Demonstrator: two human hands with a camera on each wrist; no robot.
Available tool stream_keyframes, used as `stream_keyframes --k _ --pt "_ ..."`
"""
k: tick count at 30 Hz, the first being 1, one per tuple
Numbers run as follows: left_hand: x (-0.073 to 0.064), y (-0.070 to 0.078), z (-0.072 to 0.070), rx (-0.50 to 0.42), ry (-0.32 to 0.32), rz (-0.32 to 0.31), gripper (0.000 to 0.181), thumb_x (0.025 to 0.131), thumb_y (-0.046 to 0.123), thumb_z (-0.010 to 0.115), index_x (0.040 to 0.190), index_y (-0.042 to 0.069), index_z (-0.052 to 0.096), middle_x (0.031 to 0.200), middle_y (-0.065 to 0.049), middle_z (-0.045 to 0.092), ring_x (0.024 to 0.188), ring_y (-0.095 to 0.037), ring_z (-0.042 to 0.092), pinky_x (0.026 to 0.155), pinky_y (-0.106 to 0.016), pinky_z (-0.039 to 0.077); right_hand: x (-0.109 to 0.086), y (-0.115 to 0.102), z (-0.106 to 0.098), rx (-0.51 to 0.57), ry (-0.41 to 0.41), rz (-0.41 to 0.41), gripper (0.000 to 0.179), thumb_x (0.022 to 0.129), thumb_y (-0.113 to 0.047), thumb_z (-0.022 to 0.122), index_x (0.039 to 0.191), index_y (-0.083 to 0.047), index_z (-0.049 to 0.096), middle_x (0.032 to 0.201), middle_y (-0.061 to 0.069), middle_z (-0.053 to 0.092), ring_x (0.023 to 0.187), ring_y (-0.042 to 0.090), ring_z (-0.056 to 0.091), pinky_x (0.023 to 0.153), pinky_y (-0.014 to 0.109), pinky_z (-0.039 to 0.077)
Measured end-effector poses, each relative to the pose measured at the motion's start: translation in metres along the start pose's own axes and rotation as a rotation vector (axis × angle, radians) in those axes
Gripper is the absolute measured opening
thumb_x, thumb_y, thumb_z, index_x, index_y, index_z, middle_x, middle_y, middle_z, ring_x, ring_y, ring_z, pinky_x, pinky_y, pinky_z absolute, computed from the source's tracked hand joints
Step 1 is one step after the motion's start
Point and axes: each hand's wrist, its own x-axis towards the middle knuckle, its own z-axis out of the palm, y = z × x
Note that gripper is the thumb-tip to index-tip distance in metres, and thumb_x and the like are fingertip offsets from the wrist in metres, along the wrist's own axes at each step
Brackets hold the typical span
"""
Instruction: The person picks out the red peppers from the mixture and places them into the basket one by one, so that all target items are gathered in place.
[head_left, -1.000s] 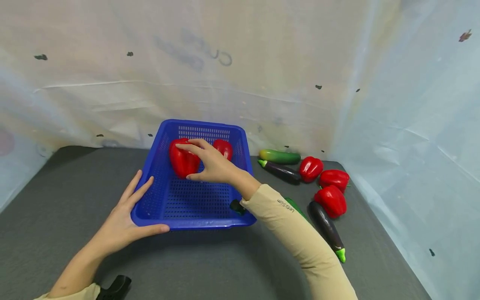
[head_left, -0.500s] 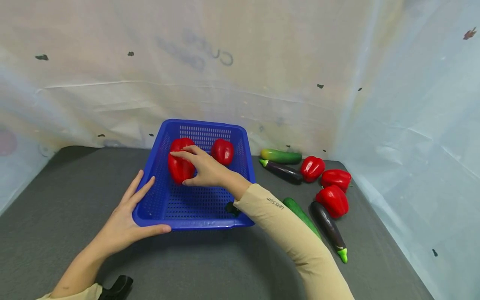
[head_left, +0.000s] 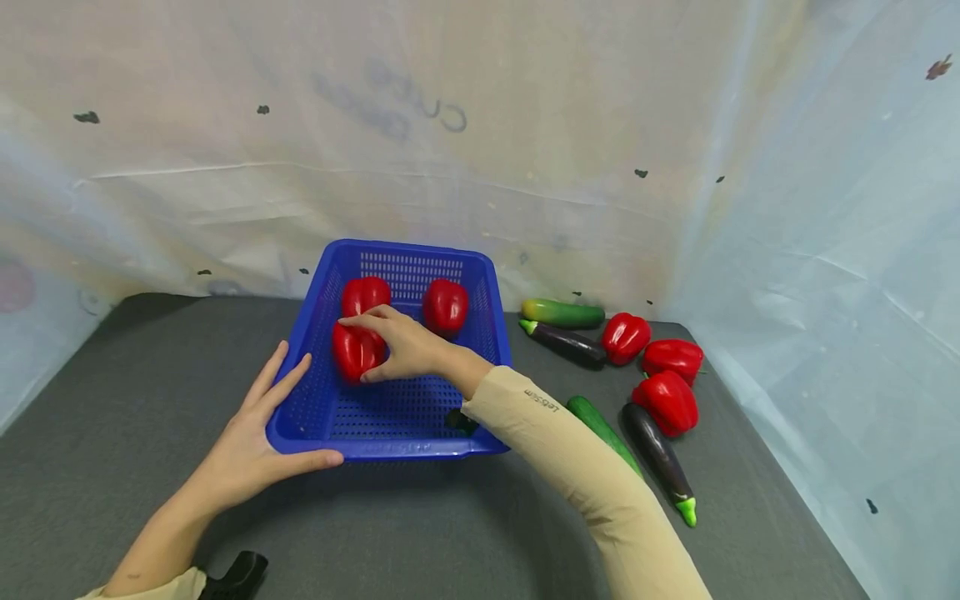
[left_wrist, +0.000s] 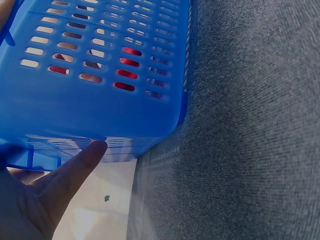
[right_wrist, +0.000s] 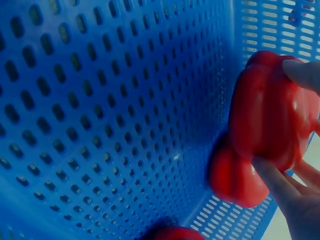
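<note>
A blue slotted plastic basket [head_left: 375,451] stands on the dark grey tabletop. My left hand [head_left: 247,446] spreads around its near left corner, fingers straight along the left side and thumb at the front rim. Inside the basket, my right hand [head_left: 408,346] grips a red bell pepper [head_left: 352,354] between thumb and fingers; the right wrist view shows this bell pepper [right_wrist: 265,110] in front of another bell pepper [right_wrist: 237,180]. Two more red bell peppers lie at the back, one on the left [head_left: 365,293] and one on the right [head_left: 446,307]. In the left wrist view, red shows through the basket wall [left_wrist: 90,112].
Right of the basket lie a cucumber [head_left: 562,313] and an eggplant [head_left: 566,344] near the back wall. Several red bell peppers [head_left: 667,402], a second cucumber [head_left: 603,432] and a second eggplant [head_left: 656,458] lie nearer the right edge. Plastic sheeting [head_left: 480,167] encloses the table.
My right hand has moved toward the basket's near left with its bell pepper, uncovering the back left and back right peppers. The left hand stays at the corner.
</note>
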Motion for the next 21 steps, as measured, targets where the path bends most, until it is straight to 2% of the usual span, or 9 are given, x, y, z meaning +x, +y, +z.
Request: stream_keyframes --k 8,21 --pt "0.000 0.000 0.000 0.010 0.002 -0.001 0.109 0.070 0.029 0.084 0.154 0.029 0.016 0.161 0.005 -0.014 0.142 -0.052 0.001 0.090 -0.081 0.023 0.007 0.001 0.006 -0.009 -0.045 0.013 0.079 0.080 -0.023 0.077 0.148 -0.026 0.037 0.148 0.008 0.037 0.129 0.022 0.044 0.100 0.039 0.047" --pt "-0.001 0.001 0.000 0.011 0.003 0.002 0.109 0.070 0.028 0.085 0.155 0.028 0.016 0.161 0.005 -0.014 0.141 -0.054 0.003 0.089 -0.080 0.025 0.013 0.004 0.008 -0.020 -0.032 0.096 0.083 0.078 -0.029 0.078 0.149 -0.029 0.034 0.148 0.005 0.035 0.131 0.022 0.043 0.101 0.039 0.047"
